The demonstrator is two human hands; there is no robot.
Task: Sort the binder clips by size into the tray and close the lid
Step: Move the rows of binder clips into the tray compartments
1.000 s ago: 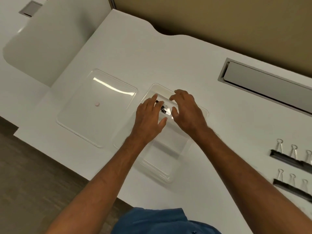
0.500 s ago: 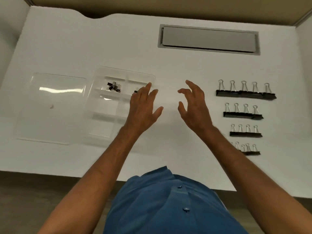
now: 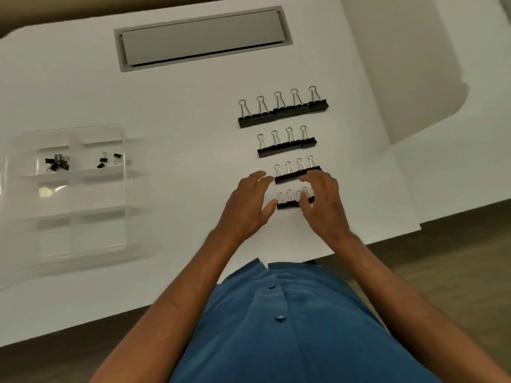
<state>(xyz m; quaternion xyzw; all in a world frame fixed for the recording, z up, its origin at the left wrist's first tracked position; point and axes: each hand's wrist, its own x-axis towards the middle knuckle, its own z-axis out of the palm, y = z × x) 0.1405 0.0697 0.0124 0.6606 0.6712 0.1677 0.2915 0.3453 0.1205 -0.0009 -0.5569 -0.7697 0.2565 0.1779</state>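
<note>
Several rows of black binder clips lie on the white desk, largest at the back: the big row (image 3: 282, 111), a medium row (image 3: 286, 147), a smaller row (image 3: 290, 174) and the smallest row (image 3: 287, 203). My left hand (image 3: 246, 208) hovers open at the left end of the smallest row. My right hand (image 3: 323, 205) is over its right end, fingers curled at the clips; a grip cannot be made out. The clear compartment tray (image 3: 83, 239) sits far left with tiny clips (image 3: 57, 163) in one back cell and two clips (image 3: 109, 159) in the neighbouring cell.
A grey cable hatch (image 3: 203, 37) is set into the desk at the back. The desk's front edge (image 3: 304, 261) runs just below my hands, with dark floor beyond. My blue shirt (image 3: 290, 327) fills the bottom centre.
My view swung right from the tray to the clip rows. Both hands left the tray, crossed the desk and now reach the smallest row of clips.
</note>
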